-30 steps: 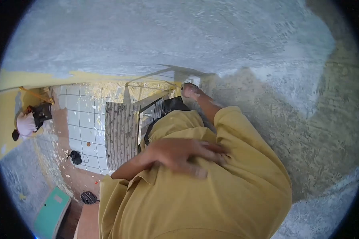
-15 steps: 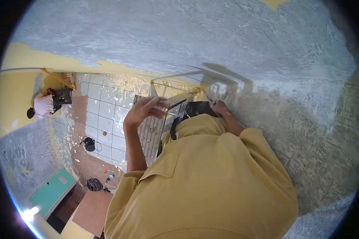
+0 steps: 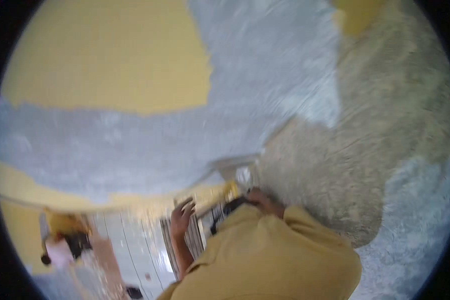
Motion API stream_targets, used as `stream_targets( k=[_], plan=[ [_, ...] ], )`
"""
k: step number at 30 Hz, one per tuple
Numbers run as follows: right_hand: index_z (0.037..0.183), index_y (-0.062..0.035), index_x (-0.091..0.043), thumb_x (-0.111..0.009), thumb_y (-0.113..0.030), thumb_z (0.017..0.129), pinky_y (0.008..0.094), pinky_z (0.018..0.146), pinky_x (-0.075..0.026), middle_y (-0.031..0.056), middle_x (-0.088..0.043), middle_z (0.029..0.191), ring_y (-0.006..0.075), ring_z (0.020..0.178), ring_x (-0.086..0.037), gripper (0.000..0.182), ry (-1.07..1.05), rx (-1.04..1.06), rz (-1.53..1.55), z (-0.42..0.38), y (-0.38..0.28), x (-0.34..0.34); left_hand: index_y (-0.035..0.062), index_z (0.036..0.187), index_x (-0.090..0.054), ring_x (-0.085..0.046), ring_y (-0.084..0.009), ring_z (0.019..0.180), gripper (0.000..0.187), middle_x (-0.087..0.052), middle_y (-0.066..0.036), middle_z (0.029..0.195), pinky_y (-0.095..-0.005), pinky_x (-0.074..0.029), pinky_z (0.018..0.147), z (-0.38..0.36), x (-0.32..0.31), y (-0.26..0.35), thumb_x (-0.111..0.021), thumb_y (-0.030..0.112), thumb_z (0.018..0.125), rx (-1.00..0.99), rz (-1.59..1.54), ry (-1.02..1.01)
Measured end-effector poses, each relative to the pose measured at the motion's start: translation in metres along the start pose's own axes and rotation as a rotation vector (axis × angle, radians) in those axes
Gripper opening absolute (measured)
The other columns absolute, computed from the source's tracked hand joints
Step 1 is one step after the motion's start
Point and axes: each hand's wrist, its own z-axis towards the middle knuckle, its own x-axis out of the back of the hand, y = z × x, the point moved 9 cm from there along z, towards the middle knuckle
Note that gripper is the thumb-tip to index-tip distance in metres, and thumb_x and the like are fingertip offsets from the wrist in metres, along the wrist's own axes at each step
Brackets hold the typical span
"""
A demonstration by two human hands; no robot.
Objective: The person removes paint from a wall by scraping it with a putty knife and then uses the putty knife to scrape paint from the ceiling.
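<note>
My left hand (image 3: 181,218) is raised above the slatted boards with its fingers apart and nothing in them. My right hand (image 3: 259,196) is close to the patchy wall (image 3: 305,170), fingers curled in. Motion blur hides what it grips, and a whitish patch (image 3: 243,175) shows just beyond its fingers. Below that hand lies a dark object (image 3: 235,204), partly covered by my yellow-brown shirt (image 3: 270,255). A yellow bar-like piece (image 3: 231,190) stands between my two hands, nearer the right one.
Grey filler (image 3: 135,150) and yellow paint (image 3: 110,55) cover the wall ahead. Slatted boards (image 3: 169,245) lie below my left arm, beside pale floor tiles (image 3: 127,245). A person in a pale shirt (image 3: 60,254) is at the far left. A dark object (image 3: 134,292) sits on the floor.
My view has tilted up toward the wall, so both hands and the floor sit lower in the picture. The green panel and brown board have left the view. My left hand's fingers now point upward.
</note>
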Motion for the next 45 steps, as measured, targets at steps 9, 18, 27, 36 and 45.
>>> stream_targets(
  k=[9, 18, 27, 36, 45],
  plan=[
    [0.108, -0.0044, -0.06, -0.056, -0.028, 0.084, 0.0283, 0.045, -0.038, 0.0021, -0.055, 0.067, 0.0105, 0.051, -0.045, 0.033, 0.016, 0.338, 0.506, -0.107, -0.188, 0.185, -0.0029, 0.097, -0.062, -0.058, -0.0331, 0.097, 0.023, -0.061, -0.019, 0.102, -0.0398, -0.045, 0.086, 0.024, 0.029, 0.01, -0.061, 0.014, 0.081, -0.452, 0.563, 0.374],
    [0.104, -0.004, -0.049, -0.044, -0.054, 0.089, 0.0255, 0.031, -0.034, 0.0039, -0.047, 0.055, 0.0098, 0.035, -0.038, 0.053, 0.211, 0.982, 1.46, -0.288, -0.287, 0.399, 0.0037, 0.074, -0.065, -0.06, -0.0323, 0.085, 0.007, -0.066, -0.013, 0.088, -0.0435, -0.046, 0.075, -0.002, -0.006, 0.017, -0.063, 0.009, 0.071, -0.573, 0.91, 0.549],
    [0.096, -0.0093, -0.05, -0.038, -0.053, 0.092, 0.0263, 0.031, -0.036, -0.0003, -0.039, 0.051, 0.0092, 0.035, -0.037, 0.046, -0.077, 1.034, 1.821, -0.273, -0.315, 0.427, 0.0065, 0.073, -0.067, -0.061, -0.0326, 0.078, 0.011, -0.065, -0.014, 0.082, -0.0418, -0.048, 0.068, 0.007, 0.003, 0.004, -0.062, 0.016, 0.072, -0.382, 0.941, 0.573],
    [0.092, -0.01, -0.05, -0.036, -0.053, 0.092, 0.0265, 0.028, -0.03, -0.0023, -0.033, 0.05, 0.009, 0.033, -0.031, 0.045, -0.027, 0.956, 1.817, -0.282, -0.323, 0.434, 0.0064, 0.07, -0.068, -0.062, -0.0317, 0.069, 0.014, -0.065, -0.012, 0.073, -0.0419, -0.049, 0.064, 0.002, -0.007, 0.013, -0.065, 0.02, 0.07, -0.352, 1.002, 0.558],
    [0.088, -0.0107, -0.049, -0.037, -0.054, 0.092, 0.0276, 0.03, -0.032, -0.0019, -0.036, 0.051, 0.0102, 0.035, -0.034, 0.045, -0.097, 0.833, 1.868, -0.277, -0.314, 0.431, 0.0071, 0.075, -0.069, -0.062, -0.0303, 0.069, 0.022, -0.065, -0.012, 0.073, -0.0402, -0.05, 0.066, 0.01, -0.005, 0.003, -0.059, 0.026, 0.077, -0.411, 1.032, 0.594]
  ],
)
